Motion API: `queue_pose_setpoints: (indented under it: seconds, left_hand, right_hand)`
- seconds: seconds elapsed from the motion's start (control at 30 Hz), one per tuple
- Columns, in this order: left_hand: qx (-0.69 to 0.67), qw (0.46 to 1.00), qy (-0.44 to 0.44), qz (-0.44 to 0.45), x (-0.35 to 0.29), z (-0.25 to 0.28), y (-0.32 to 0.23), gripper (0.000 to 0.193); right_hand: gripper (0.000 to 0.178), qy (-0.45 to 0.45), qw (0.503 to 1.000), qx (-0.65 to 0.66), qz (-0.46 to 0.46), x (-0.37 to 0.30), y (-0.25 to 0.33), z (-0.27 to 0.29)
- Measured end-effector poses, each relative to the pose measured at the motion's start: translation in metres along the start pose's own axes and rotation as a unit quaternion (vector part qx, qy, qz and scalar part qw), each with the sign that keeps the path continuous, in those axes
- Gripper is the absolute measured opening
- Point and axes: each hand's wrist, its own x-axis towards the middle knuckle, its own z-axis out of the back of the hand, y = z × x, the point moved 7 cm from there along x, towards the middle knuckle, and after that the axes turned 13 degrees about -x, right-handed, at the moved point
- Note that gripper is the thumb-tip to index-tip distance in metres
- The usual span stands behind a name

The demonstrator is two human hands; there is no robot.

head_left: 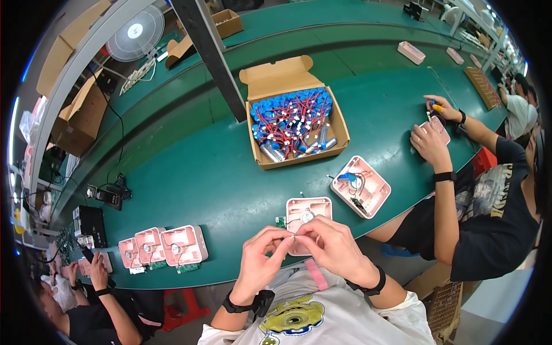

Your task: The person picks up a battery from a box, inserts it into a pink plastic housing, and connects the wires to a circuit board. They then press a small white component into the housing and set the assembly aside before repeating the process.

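Both hands meet above the near edge of the bench, fingertips pinched together. My left hand [261, 256] and my right hand [332, 244] hold a tiny pale piece between them, too small to name. Just beyond and partly under my fingers lies an open pink plastic housing [319, 204] with a round silver speaker [307, 216] inside. A small green circuit board [280, 222] sits by its left side. To the right, a second pink housing [376, 187] contains a blue-wrapped battery [347, 177], wires and a green board [359, 205].
An open cardboard box [299, 162] of blue batteries [290, 118] with red wires stands beyond my hands. Several pink housings [192, 241] sit in a row at left. A co-worker's hands [431, 141] work on a pink part at right; another person [95, 270] works at far left. A dark post [213, 63] rises behind.
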Motion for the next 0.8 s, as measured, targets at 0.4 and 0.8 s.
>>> queue_pose_setpoints:
  seconds: [0.4,0.8]
  left_hand:
    - [0.098,0.986,-0.123,-0.047,0.014,0.024,0.012,0.021]
    - [0.166,0.984,-0.049,-0.037,0.024,0.016,0.024,0.024]
  right_hand:
    - [0.009,-0.019,0.999,-0.041,-0.013,0.004,-0.014,-0.02]
    - [0.01,-0.051,0.988,-0.144,-0.009,0.012,-0.025,-0.032]
